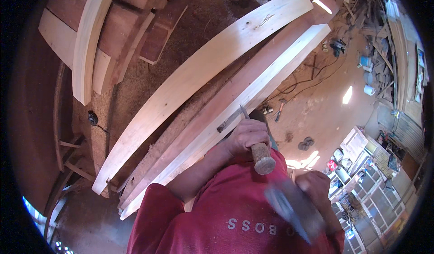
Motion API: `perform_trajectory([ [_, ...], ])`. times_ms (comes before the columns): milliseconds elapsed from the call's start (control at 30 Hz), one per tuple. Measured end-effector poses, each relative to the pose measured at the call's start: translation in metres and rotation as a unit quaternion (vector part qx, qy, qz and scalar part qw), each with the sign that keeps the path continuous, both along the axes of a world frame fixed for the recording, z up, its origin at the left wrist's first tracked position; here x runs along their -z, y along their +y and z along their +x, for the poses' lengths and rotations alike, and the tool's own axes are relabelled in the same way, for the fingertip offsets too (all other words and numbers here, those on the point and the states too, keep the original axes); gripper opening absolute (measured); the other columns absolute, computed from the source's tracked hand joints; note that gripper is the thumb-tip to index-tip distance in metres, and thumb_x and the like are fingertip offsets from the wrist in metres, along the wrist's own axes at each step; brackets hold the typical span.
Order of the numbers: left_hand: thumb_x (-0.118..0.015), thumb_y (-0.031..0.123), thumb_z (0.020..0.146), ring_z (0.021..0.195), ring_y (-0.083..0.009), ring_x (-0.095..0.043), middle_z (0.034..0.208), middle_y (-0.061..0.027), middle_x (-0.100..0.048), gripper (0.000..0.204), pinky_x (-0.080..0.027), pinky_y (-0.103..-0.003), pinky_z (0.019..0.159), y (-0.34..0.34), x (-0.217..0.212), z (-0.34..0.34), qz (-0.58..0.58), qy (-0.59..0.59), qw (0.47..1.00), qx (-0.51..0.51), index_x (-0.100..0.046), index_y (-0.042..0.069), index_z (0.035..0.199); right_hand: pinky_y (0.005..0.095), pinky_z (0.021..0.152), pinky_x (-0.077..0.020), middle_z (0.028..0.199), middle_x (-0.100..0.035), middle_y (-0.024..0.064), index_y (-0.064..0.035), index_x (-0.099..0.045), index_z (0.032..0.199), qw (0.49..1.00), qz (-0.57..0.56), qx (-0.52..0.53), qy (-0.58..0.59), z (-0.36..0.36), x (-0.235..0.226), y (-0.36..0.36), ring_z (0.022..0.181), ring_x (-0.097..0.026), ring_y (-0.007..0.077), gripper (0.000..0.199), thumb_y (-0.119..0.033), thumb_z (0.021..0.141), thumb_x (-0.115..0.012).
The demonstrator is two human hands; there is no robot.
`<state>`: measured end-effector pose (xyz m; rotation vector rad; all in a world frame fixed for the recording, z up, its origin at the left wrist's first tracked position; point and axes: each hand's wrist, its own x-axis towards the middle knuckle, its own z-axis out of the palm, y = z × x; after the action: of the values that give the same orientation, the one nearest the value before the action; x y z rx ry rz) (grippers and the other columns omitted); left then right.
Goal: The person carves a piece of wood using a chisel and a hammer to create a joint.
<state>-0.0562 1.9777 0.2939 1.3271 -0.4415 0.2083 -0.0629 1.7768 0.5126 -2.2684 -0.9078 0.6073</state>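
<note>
My left hand grips a chisel by its wooden handle, the steel blade pointing up at a long pale plank. The blade tip rests by a dark rectangular slot cut in the plank's edge. My right hand holds a hammer, blurred with motion, low and to the right of the chisel's butt end. A red sleeve and shirt fill the lower middle.
A second long pale plank lies to the left on a sawdust-covered bench. More boards are stacked at upper left. A hammer, sandals, cables and white window frames lie on the earthen floor to the right.
</note>
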Motion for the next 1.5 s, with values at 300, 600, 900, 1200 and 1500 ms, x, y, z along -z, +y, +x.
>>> perform_trajectory([
  [300, -0.075, 0.020, 0.067, 0.057, -0.0262, -0.057, 0.063, -0.0060, -0.054, 0.021, -0.043, -0.038, 0.050, 0.001, -0.005, 0.002, 0.013, 0.019, 1.000, -0.015, -0.056, 0.011, 0.069, 0.0436, 0.058, -0.0497, 0.087, -0.067, 0.0118, -0.0048, -0.059, 0.115, 0.999, -0.035, -0.005, 0.008, 0.012, -0.013, 0.001, 0.074, -0.068, 0.0304, 0.038, -0.015, 0.079, -0.065],
  [600, -0.077, 0.018, 0.065, 0.058, -0.0268, -0.058, 0.064, -0.0071, -0.054, 0.022, -0.042, -0.039, 0.050, -0.001, 0.004, -0.006, 0.009, 0.031, 0.999, -0.010, -0.057, 0.010, 0.069, 0.0392, 0.062, -0.0535, 0.085, -0.069, 0.0115, -0.0042, -0.062, 0.096, 0.996, -0.082, -0.003, -0.035, 0.021, -0.012, 0.013, 0.071, -0.069, 0.0269, 0.027, -0.012, 0.072, -0.068],
  [900, -0.081, 0.019, 0.062, 0.053, -0.0244, -0.052, 0.062, -0.0054, -0.049, 0.029, -0.036, -0.039, 0.046, 0.015, -0.004, -0.008, -0.019, -0.011, 1.000, -0.017, -0.055, 0.008, 0.067, 0.0370, 0.063, -0.0547, 0.084, -0.071, 0.0101, -0.0056, -0.062, 0.094, 0.992, -0.079, 0.062, -0.073, 0.012, -0.005, 0.004, 0.071, -0.071, 0.0271, 0.027, -0.014, 0.069, -0.069],
  [1200, -0.076, 0.009, 0.071, 0.052, -0.0242, -0.053, 0.062, -0.0066, -0.054, 0.021, -0.038, -0.038, 0.046, 0.014, -0.001, -0.005, -0.035, -0.013, 0.999, -0.003, -0.056, 0.006, 0.066, 0.0394, 0.067, -0.0517, 0.086, -0.070, 0.0112, -0.0065, -0.052, 0.113, 0.993, -0.119, -0.012, -0.014, 0.018, -0.009, 0.012, 0.069, -0.068, 0.0257, 0.042, -0.018, 0.079, -0.074],
  [1500, -0.081, 0.018, 0.063, 0.053, -0.0251, -0.053, 0.061, -0.0057, -0.051, 0.026, -0.040, -0.039, 0.048, 0.010, 0.006, -0.012, -0.041, 0.007, 0.999, -0.034, -0.057, 0.009, 0.065, 0.0393, 0.062, -0.0513, 0.086, -0.069, 0.0106, -0.0077, -0.050, 0.114, 0.994, -0.105, -0.016, -0.023, 0.019, -0.009, 0.024, 0.068, -0.069, 0.0257, 0.043, -0.020, 0.081, -0.073],
])
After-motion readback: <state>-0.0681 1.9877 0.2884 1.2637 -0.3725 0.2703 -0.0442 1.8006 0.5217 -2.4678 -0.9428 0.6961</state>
